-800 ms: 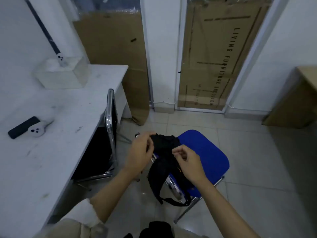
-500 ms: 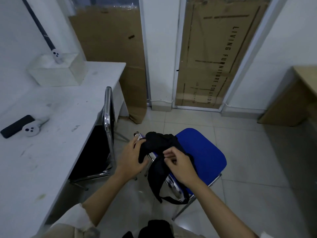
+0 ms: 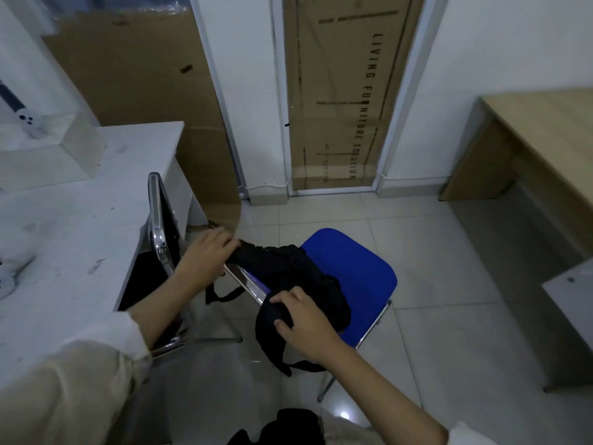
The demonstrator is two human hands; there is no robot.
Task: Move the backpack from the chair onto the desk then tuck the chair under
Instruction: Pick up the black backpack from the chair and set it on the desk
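Note:
A black backpack (image 3: 298,277) hangs over the chrome backrest of a blue-seated chair (image 3: 349,277) in the middle of the floor. My left hand (image 3: 205,255) grips the backpack's upper left end near the backrest top. My right hand (image 3: 298,319) holds the lower fold of the bag, where its straps dangle toward the floor. The white desk (image 3: 80,226) stands to the left, apart from the blue chair.
A second chair with a chrome frame (image 3: 160,232) is tucked at the desk's right edge. A clear box (image 3: 48,149) sits at the desk's back. Cardboard sheets (image 3: 330,91) lean against the far wall. A wooden desk (image 3: 539,149) stands at right.
My hands have spread apart along the backpack: the left went up and left to its end, the right dropped lower onto the fold. The view has swung rightward.

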